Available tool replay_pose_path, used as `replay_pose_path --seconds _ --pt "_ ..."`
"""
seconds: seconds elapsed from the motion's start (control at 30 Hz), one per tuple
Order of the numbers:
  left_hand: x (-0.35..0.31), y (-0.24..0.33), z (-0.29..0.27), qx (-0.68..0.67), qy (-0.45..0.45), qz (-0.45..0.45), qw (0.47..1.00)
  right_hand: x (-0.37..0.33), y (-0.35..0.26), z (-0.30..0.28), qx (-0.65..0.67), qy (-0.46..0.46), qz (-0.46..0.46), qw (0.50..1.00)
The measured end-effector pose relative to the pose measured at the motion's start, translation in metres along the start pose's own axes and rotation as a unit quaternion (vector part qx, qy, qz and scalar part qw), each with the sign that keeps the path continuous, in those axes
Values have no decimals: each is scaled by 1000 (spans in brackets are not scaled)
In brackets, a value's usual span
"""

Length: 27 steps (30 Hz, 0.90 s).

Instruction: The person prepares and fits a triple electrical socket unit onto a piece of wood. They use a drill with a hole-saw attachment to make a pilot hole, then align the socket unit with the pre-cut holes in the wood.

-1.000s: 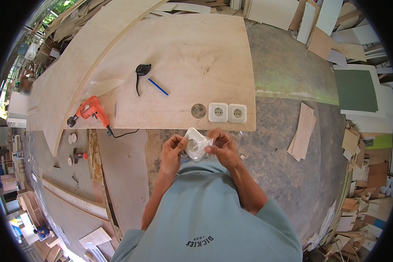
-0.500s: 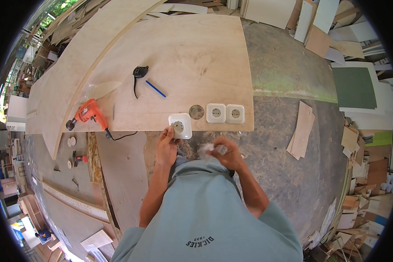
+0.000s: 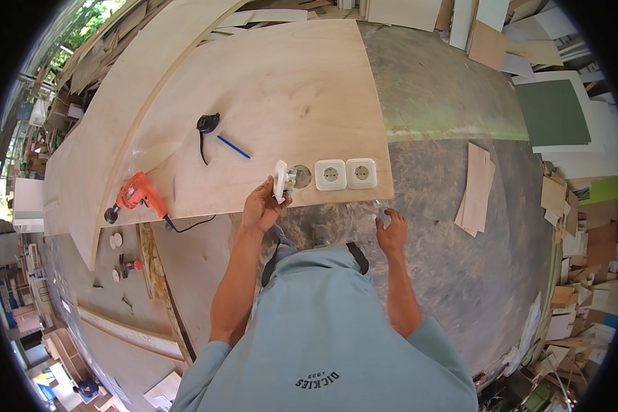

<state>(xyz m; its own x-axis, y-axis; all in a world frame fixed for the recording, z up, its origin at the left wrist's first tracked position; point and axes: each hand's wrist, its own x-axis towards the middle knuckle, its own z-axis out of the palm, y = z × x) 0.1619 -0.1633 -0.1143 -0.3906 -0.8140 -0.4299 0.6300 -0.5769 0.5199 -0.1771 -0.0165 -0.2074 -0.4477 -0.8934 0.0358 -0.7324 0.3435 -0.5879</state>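
My left hand [image 3: 261,206] grips a white power socket [image 3: 280,180] at the near edge of the plywood sheet [image 3: 254,82]. The socket is turned on its side, so its metal back parts face right, beside a round hole [image 3: 302,176] in the wood. Two more white sockets, a left one [image 3: 330,175] and a right one [image 3: 361,173], sit side by side just right of the hole. Off the sheet's near right corner is my right hand [image 3: 391,231], its fingers parted and slightly curled. A faint bit of clear plastic [image 3: 382,204] shows near its fingertips.
An orange power drill [image 3: 139,195] with a black cord lies at the sheet's left. Farther back are a black tape measure [image 3: 207,123] and a blue pen [image 3: 234,146]. Thin wood strips [image 3: 476,189] lie on the floor at right, with stacked offcuts [image 3: 584,275] beyond.
My left hand has turned the socket from face-up onto its side. My right hand has moved right and let go of the crumpled clear plastic. The view has shifted slightly.
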Motion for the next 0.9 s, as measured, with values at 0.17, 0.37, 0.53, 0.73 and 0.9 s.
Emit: replay_pose_path --seconds 0.17,0.37,0.53,0.73,0.9 --pt "22 6 2 214 79 14 973 9 -51 -12 110 105 -75 986" --pt "68 11 -4 433 6 74 898 42 -117 -25 167 107 -200 959" --pt "90 15 -27 523 -38 60 849 66 -143 -12 191 15 -249 949" --pt "86 18 -9 683 -11 101 723 85 -164 -3 128 -148 -308 931" --pt "84 24 -4 741 -4 144 656 96 -174 17 85 -214 -326 917"
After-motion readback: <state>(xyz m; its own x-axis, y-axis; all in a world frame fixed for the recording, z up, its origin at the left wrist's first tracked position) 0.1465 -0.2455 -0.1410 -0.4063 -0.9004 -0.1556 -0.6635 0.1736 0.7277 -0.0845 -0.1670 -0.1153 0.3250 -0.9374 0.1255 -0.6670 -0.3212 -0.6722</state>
